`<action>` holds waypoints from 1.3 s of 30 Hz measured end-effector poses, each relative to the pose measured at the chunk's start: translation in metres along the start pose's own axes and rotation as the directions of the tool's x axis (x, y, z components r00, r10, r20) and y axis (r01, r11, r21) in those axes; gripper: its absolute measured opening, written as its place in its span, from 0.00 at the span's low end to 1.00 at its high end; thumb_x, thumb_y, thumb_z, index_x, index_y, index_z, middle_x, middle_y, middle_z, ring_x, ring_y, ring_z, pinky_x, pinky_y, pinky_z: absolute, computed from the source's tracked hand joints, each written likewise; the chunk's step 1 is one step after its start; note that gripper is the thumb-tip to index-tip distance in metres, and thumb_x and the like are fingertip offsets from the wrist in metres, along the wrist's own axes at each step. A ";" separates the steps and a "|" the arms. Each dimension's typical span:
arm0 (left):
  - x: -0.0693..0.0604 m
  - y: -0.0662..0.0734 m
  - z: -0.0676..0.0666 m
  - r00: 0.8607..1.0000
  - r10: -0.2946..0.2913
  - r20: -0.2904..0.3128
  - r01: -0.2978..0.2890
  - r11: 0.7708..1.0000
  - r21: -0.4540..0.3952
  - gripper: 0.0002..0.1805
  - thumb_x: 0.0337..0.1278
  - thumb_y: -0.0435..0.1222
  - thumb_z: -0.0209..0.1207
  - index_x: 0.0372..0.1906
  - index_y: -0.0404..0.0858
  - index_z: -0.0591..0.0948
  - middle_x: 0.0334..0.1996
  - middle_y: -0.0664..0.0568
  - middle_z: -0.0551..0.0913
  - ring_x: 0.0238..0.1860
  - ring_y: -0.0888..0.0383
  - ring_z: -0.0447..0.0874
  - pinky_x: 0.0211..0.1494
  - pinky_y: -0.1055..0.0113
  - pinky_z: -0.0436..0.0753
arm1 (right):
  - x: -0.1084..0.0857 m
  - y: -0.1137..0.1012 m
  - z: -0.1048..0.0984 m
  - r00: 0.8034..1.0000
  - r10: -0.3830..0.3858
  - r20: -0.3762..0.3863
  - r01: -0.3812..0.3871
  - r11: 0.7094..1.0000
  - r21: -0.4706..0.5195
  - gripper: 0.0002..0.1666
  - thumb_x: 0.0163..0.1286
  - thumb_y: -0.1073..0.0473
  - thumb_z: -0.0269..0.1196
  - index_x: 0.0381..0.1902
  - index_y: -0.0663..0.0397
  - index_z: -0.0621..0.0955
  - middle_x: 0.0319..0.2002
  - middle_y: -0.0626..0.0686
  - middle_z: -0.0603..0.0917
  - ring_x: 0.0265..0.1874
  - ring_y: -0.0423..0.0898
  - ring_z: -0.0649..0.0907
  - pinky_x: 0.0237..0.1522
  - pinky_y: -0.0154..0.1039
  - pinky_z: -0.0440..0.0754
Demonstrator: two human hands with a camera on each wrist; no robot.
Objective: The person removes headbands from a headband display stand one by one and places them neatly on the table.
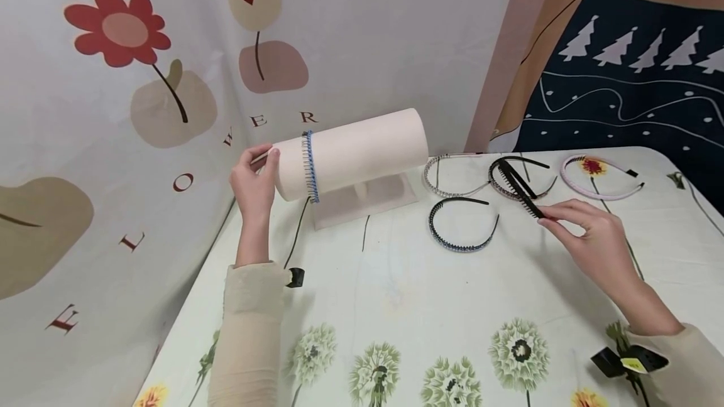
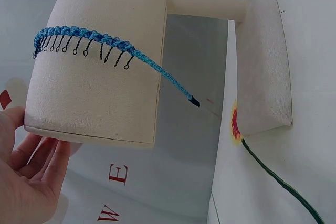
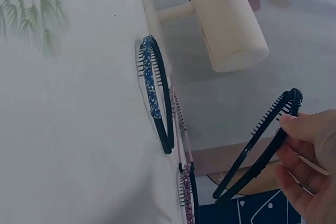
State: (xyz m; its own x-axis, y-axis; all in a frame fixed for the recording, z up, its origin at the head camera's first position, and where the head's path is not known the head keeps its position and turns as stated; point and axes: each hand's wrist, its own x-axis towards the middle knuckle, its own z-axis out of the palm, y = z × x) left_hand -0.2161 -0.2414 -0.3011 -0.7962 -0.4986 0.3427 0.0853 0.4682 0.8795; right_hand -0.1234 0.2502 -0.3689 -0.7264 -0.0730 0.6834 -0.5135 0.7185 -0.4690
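Observation:
A cream cylindrical headband stand [image 1: 367, 149] rises on a flat base, with a blue braided toothed headband [image 1: 310, 167] around its left part. At the stand's left end my left hand [image 1: 254, 181] grips the edge. In the left wrist view, the thumb and curled fingers of that hand [image 2: 37, 171] meet the cylinder's end. My right hand [image 1: 594, 237] pinches a black toothed headband [image 1: 519, 190], raised above the table. In the right wrist view this black headband [image 3: 262, 142] is held near its curved top, its two ends pointing away from the hand.
On the table [image 1: 396, 306] lie a blue glittery black headband [image 1: 460, 247], a pale toothed headband [image 1: 428, 178], a dark headband [image 1: 494, 174] partly behind the held one, and a pink headband [image 1: 599, 195]. A printed curtain [image 1: 396, 30] hangs behind the table.

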 end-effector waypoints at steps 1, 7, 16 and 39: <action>0.000 0.000 0.000 1.000 0.003 -0.001 -0.003 1.000 0.000 0.19 0.66 0.46 0.61 0.54 0.38 0.83 0.57 0.47 0.84 0.58 0.53 0.85 0.65 0.57 0.80 | -0.001 0.001 -0.001 1.000 0.002 0.008 -0.002 1.000 -0.014 0.18 0.46 0.78 0.74 0.37 0.61 0.89 0.33 0.34 0.84 0.42 0.07 0.70 0.43 0.10 0.66; 0.000 0.000 0.000 1.000 0.008 -0.004 -0.008 1.000 0.003 0.19 0.66 0.46 0.61 0.54 0.37 0.83 0.57 0.47 0.84 0.57 0.53 0.85 0.65 0.57 0.80 | -0.007 0.007 -0.004 0.998 -0.011 0.069 0.016 0.997 -0.072 0.18 0.44 0.76 0.75 0.36 0.58 0.90 0.30 0.54 0.88 0.41 0.05 0.66 0.35 0.17 0.70; 0.000 0.001 -0.001 1.000 -0.003 0.000 0.003 1.000 0.003 0.19 0.66 0.46 0.61 0.54 0.38 0.83 0.57 0.47 0.84 0.58 0.53 0.85 0.66 0.57 0.80 | -0.014 0.016 -0.005 0.985 -0.018 0.172 0.041 0.991 -0.128 0.18 0.45 0.70 0.77 0.35 0.51 0.90 0.29 0.48 0.89 0.34 0.09 0.70 0.30 0.23 0.74; 0.000 0.000 0.001 1.000 0.004 -0.005 -0.004 1.000 0.007 0.20 0.67 0.47 0.61 0.55 0.38 0.83 0.58 0.47 0.84 0.58 0.53 0.84 0.66 0.57 0.80 | -0.024 0.038 -0.011 0.936 0.073 0.344 0.008 0.974 -0.226 0.14 0.49 0.68 0.75 0.35 0.51 0.90 0.35 0.54 0.89 0.35 0.60 0.86 0.32 0.52 0.81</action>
State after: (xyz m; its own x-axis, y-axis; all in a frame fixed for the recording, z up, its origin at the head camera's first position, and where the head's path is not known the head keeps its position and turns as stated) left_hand -0.2162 -0.2409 -0.3018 -0.7931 -0.4999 0.3480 0.0845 0.4756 0.8756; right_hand -0.1208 0.2864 -0.3969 -0.8745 -0.2544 0.4129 -0.4025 0.8557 -0.3253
